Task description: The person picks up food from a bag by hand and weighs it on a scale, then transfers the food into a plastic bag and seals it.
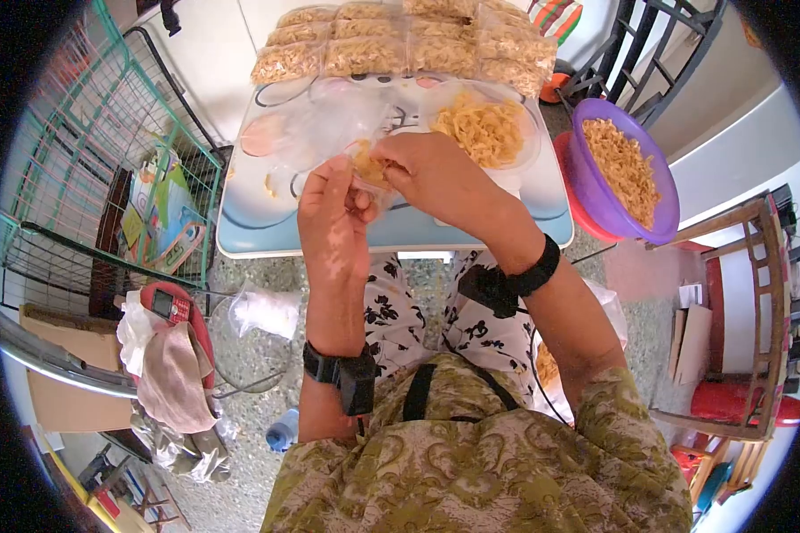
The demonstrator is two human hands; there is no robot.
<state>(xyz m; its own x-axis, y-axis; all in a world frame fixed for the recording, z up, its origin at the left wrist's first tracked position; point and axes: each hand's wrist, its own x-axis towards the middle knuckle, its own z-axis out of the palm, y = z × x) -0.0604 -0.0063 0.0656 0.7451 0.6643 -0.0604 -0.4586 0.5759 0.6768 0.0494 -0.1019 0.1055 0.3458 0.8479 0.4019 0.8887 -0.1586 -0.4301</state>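
Observation:
My left hand (332, 213) and my right hand (422, 171) meet over a small low table (400, 229) with a cartoon print. Together they grip a small clear plastic bag (367, 166) holding yellow-brown snack pieces. The left hand pinches the bag's left side; the right hand's fingers close over its top. Just beyond the right hand a clear bowl (489, 131) holds a heap of the same snack. Several filled, sealed bags (409, 44) lie in rows at the table's far edge. Empty clear bags (324, 124) lie on the left of the table.
A purple bowl (622, 169) full of the snack sits on a red stool right of the table. A green wire rack (89, 151) stands at left. A phone (167, 304) and cloth lie on a red seat lower left. Wooden chair (747, 320) at right.

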